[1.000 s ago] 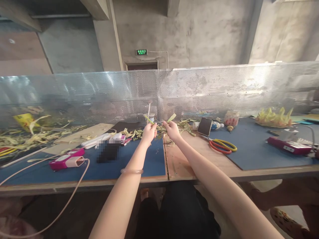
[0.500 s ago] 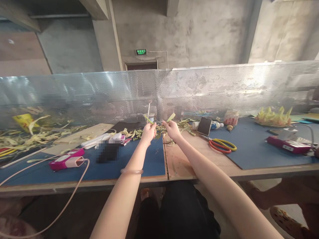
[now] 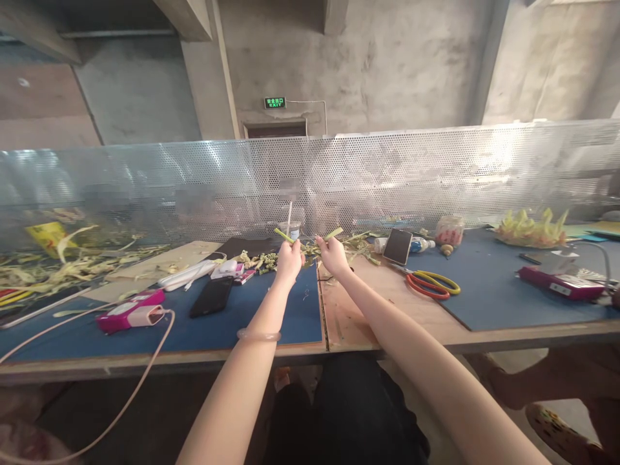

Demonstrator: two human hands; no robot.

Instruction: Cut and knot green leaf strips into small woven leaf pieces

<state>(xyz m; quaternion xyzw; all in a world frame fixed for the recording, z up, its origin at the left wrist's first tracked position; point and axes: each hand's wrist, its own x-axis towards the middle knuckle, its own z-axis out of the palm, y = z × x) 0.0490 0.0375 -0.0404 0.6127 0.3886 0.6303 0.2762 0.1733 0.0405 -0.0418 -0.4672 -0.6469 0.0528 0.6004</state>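
Note:
My left hand (image 3: 290,261) is closed in a pinch on a narrow green leaf strip (image 3: 283,234), whose tip sticks up to the left. Just to its right, my right hand (image 3: 332,256) pinches another pale green leaf strip (image 3: 335,232) that points up to the right. Whether the two ends are one piece or two, I cannot tell. Both hands are held over the far part of the table, a small gap between them. Behind them stands a clear cup with a straw (image 3: 294,223). Dried plant scraps (image 3: 361,244) and small knotted pieces (image 3: 264,261) lie around the hands.
Scissors with red and yellow handles (image 3: 433,284) lie to the right, near a propped phone (image 3: 398,246) and a jar (image 3: 449,231). On the left are a black phone (image 3: 212,297), a pink power strip (image 3: 130,312) and its hanging cable. A perforated metal screen (image 3: 397,174) borders the back.
Both hands stay in nearly the same place. The leaf tips have shifted slightly: the left one now leans further left, and the right one lies lower, pointing more to the right.

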